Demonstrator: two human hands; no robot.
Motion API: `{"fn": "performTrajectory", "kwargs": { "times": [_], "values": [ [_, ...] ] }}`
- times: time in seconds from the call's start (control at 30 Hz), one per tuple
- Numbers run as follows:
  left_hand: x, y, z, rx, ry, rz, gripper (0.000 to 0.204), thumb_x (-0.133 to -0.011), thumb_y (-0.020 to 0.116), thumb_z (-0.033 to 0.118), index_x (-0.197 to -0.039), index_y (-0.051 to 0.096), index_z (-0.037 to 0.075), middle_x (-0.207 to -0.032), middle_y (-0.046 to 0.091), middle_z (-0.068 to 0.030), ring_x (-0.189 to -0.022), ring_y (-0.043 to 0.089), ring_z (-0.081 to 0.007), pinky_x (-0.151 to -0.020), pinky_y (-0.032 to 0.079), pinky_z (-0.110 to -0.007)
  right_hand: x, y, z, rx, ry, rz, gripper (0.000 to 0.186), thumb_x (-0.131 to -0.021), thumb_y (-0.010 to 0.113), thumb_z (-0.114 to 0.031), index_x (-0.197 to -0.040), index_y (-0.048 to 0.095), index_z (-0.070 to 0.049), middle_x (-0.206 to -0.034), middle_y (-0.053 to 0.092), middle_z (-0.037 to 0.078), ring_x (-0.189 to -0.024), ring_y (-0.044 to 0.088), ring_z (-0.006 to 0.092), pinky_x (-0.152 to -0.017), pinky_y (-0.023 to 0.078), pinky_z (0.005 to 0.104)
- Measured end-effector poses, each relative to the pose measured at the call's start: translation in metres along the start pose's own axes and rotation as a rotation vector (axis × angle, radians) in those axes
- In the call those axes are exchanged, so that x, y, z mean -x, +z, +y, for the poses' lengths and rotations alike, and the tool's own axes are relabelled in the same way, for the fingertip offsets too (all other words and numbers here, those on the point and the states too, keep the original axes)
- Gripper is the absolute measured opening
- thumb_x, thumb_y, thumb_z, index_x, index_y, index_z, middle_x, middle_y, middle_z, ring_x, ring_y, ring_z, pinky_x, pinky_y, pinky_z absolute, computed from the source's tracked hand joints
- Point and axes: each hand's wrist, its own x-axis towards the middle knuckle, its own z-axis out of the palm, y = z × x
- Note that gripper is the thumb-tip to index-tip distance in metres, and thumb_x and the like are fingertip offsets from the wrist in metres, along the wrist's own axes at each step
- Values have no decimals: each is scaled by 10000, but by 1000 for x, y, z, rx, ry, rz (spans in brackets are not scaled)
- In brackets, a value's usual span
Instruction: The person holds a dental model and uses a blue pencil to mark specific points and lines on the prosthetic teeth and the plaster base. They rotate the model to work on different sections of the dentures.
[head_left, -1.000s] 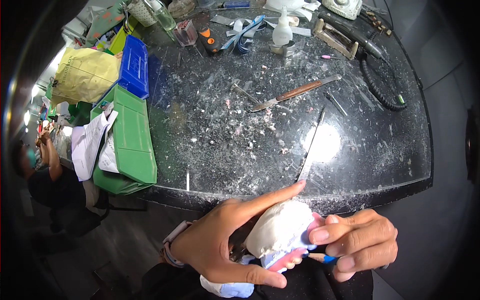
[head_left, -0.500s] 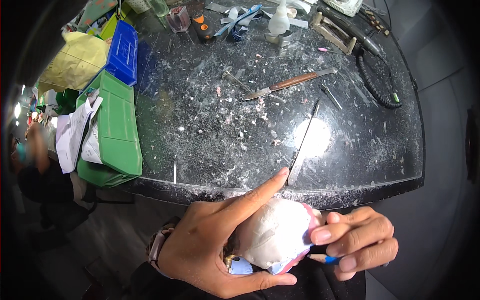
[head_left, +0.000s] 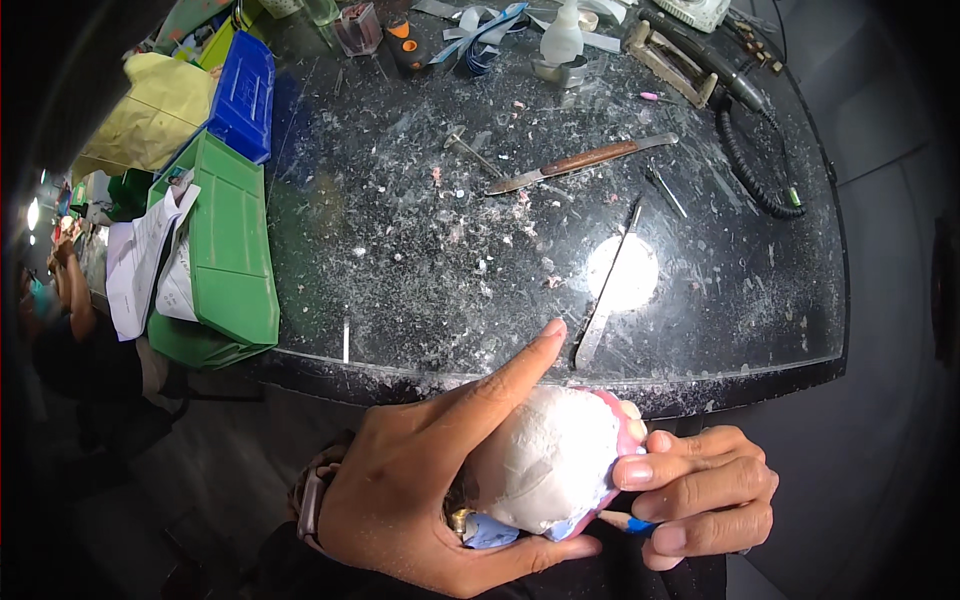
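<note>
A plaster dental model [head_left: 535, 455] with a white dome, light-blue parts and a pink rim with tooth-like shapes is held at the desk's front edge. My left hand [head_left: 410, 485] wraps round its left side, thumb along the bottom, index finger stretched across above it. A small brass-coloured fitting [head_left: 460, 520] shows between hand and model. My right hand [head_left: 705, 495] is at the model's right side, fingertips on the pink rim, holding a blue pencil [head_left: 625, 522] whose sharpened tip points at the lower edge of the rim.
On the black desk [head_left: 400, 260] lie a wooden-handled knife [head_left: 590, 158], a long metal spatula [head_left: 595, 330] and debris. Green [head_left: 230, 260] and blue [head_left: 240, 95] bins stand left, a corded handpiece [head_left: 735, 85] back right. A co-worker [head_left: 70, 300] works at far left.
The model has turned so more white dome faces up, its teeth swinging toward the upper right. Both hands have shifted slightly left, and my left index fingertip has moved left and up.
</note>
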Motion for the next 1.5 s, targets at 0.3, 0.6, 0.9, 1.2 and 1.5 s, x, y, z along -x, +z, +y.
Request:
{"fn": "performTrajectory", "kwargs": {
  "times": [0.3, 0.6, 0.9, 1.2, 1.5],
  "values": [
    [-1, -1, 4, 37, -44, -54, 948, -607, 792, 167, -1294, 199, -105, -1014, 582, -222, -950, 589, -245, -804, 479, -296, -2, -2, -3, 21, 18, -14, 272, -671, 706, -40, -879, 534, -14, -771, 564, 126, -905, 598, 337, -875, 453, 387],
    [-2, -2, 0, 5, -5, -54, 948, -605, 796, 183, -1285, 208, -117, -990, 589, -217, -927, 599, -242, -776, 489, -285, -3, -4, 1, 14, -11, 25, 256, -677, 705, -37, -851, 519, -9, -783, 549, 135, -912, 590, 352, -827, 489, 376],
    [-3, -2, 2, 6, -13, -63, 929, -602, 796, 186, -1269, 232, -129, -978, 589, -228, -915, 604, -239, -764, 493, -279, 0, 6, 5, 39, -43, 93, 235, -707, 667, 10, -829, 467, -17, -789, 465, 105, -865, 607, 338, -819, 508, 337],
    [-1, 2, 0, 65, -51, -18, 955, -592, 807, 194, -1272, 219, -129, -980, 592, -211, -918, 600, -232, -789, 481, -285, 2, 21, 19, -69, -114, 307, 191, -779, 612, -56, -834, 432, -24, -833, 424, 99, -875, 603, 332, -841, 505, 337],
    [7, 26, -27, 1149, -188, -51, 886, -701, 716, 343, -1304, 180, -22, -1021, 477, -70, -887, 480, -104, -814, 397, -245, -8, 9, 21, 350, -1, 506, 183, -891, 447, -173, -944, 423, 1, -740, 352, 81, -629, 379, 105, -540, 560, 332]
  ]
}}
